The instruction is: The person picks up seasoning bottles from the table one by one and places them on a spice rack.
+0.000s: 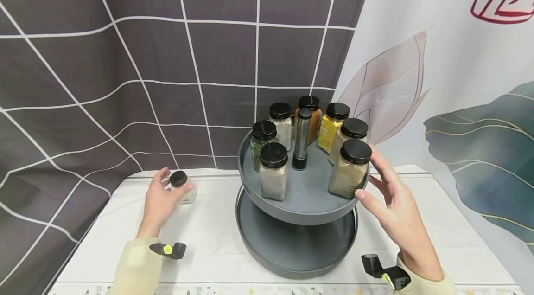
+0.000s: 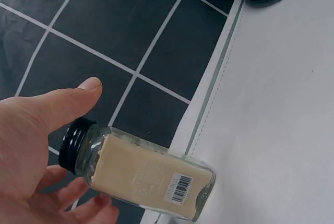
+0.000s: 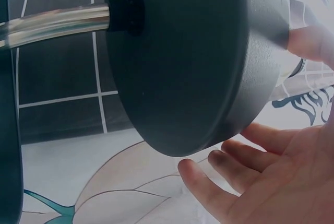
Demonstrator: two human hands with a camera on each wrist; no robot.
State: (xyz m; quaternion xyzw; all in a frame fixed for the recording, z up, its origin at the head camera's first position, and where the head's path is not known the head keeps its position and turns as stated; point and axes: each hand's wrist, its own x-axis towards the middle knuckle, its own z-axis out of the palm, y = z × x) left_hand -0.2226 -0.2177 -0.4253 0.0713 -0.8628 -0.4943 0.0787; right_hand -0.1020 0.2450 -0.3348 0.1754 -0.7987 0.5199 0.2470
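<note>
Left hand (image 1: 160, 200) had the small spice jar (image 1: 183, 187) grasped, thumb over the black cap end and fingers curled under the glass. Left wrist view confirmed it: jar (image 2: 148, 174) tilted nearly on its side in the palm, barcode label facing the camera, pale powder inside. It sat at the far left of the white tablecloth (image 1: 208, 248), near the back edge, well apart from the rack. I'd say the sideways hold was just how the fingers wrapped it, cap toward the thumb.

Right hand (image 1: 396, 214) was released: fingers straight and spread, resting against the rim of the upper tray (image 1: 306, 209) of the grey two-tier turntable (image 1: 292, 253), beside the front-right jar (image 1: 349, 169). No curl round the jar that I could see; looked like a flat hand on the edge, likely to steady or turn the tier. Right wrist view showed the tray underside (image 3: 182, 62) with the fingers (image 3: 219, 192) open just below its edge, chrome centre post (image 3: 52, 23) off to the left.

Upper tier carried seven black-capped jars ringed round the post (image 1: 301, 139), which is probably why they sat at the rim. Gap at the near front edge. Lower tier showed nothing in the part I could see.
</note>
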